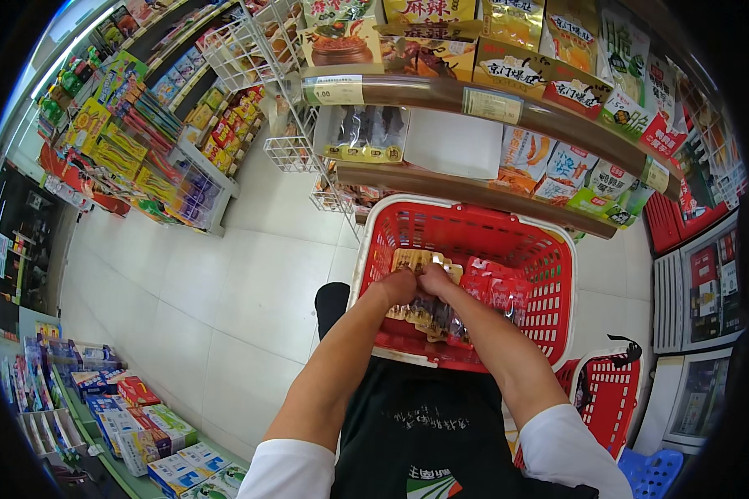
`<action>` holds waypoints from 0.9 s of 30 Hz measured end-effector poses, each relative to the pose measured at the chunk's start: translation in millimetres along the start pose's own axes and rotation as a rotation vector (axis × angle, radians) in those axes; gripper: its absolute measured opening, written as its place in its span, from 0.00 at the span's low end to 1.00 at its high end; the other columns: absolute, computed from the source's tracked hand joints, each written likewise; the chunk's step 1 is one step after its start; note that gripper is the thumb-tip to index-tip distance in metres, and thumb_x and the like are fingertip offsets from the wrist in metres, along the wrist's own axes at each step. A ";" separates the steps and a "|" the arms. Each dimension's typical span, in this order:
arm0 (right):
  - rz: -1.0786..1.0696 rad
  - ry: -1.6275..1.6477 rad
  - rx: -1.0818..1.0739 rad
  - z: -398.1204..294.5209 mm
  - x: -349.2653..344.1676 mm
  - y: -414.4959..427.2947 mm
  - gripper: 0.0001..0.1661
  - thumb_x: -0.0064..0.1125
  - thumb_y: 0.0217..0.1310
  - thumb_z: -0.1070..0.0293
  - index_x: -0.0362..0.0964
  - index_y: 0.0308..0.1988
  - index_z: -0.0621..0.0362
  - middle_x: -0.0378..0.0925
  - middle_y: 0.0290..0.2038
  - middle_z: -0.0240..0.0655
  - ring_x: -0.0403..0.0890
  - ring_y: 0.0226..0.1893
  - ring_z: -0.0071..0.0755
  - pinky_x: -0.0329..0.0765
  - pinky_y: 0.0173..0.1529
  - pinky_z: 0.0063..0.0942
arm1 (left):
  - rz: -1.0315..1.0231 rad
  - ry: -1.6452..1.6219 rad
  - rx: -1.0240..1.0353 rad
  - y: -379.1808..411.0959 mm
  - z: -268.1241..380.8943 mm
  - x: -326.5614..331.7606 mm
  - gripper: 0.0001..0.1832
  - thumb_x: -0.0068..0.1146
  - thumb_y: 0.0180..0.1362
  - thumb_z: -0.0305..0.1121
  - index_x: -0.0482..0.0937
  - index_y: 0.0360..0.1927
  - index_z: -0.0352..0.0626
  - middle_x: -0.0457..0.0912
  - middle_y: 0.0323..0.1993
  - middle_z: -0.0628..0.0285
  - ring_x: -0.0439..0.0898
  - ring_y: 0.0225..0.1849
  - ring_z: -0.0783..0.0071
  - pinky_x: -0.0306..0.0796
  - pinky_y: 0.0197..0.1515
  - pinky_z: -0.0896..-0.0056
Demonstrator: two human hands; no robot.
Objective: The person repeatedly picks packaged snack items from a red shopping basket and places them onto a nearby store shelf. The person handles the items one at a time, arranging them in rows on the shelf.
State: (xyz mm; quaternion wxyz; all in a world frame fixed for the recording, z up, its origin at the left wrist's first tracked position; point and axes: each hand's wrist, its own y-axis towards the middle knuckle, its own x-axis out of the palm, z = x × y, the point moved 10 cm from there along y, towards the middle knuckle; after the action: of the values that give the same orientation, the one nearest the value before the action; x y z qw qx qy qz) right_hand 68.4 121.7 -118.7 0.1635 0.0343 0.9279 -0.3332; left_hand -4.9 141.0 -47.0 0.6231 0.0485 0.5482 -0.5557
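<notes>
A red plastic shopping basket (pixel 406 218) with a white rim rests in front of me, close to my lap. Inside it, my left hand (pixel 398 287) and my right hand (pixel 435 279) meet over a pile of gold snack packets (pixel 421 315), with fingers curled onto them. My fingertips are partly hidden, and I cannot tell how many packets they hold. Red snack packets (pixel 496 287) lie to the right of the gold ones, beneath and beyond my right forearm.
Just beyond the basket stands a snack shelf (pixel 412 90), holding a box of dark packets (pixel 362 134) beside an open white carton (pixel 454 143). A wire rack (pixel 290 153) juts out at its left. Another red basket (pixel 611 393) and a blue plastic stool (pixel 649 474) are at right.
</notes>
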 end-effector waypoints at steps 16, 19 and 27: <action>-0.174 0.614 -0.281 -65.8 -80.2 -137.9 0.11 0.54 0.69 0.65 0.70 0.48 0.57 0.79 0.39 0.32 0.80 0.39 0.24 0.79 0.42 0.26 | 0.306 -0.947 0.164 -82.7 39.1 -73.0 0.23 0.58 0.59 0.21 0.66 0.57 0.30 0.82 0.37 0.55 0.81 0.37 0.75 0.75 0.39 0.74; -0.044 0.433 -0.571 -102.8 -78.0 -180.5 0.16 0.59 0.65 0.72 0.69 0.52 0.62 0.80 0.39 0.32 0.78 0.41 0.18 0.75 0.45 0.21 | 0.500 -1.126 0.207 -118.1 42.9 -92.7 0.23 0.57 0.61 0.21 0.65 0.59 0.32 0.81 0.37 0.59 0.80 0.38 0.75 0.75 0.39 0.75; 0.297 0.467 -0.886 -212.4 -106.9 -217.8 0.39 0.58 0.61 0.83 0.49 0.66 0.59 0.79 0.32 0.35 0.79 0.32 0.20 0.75 0.38 0.19 | 0.907 -1.131 0.381 -184.1 64.1 -156.6 0.22 0.54 0.62 0.19 0.70 0.60 0.38 0.78 0.43 0.62 0.75 0.35 0.82 0.71 0.35 0.79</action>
State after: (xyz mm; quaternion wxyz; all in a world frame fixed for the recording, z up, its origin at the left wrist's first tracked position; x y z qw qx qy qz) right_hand 72.2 91.4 202.3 -0.0034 0.1665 0.9768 0.1347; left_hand -67.5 128.6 194.8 0.9585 0.0839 -0.0351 -0.2701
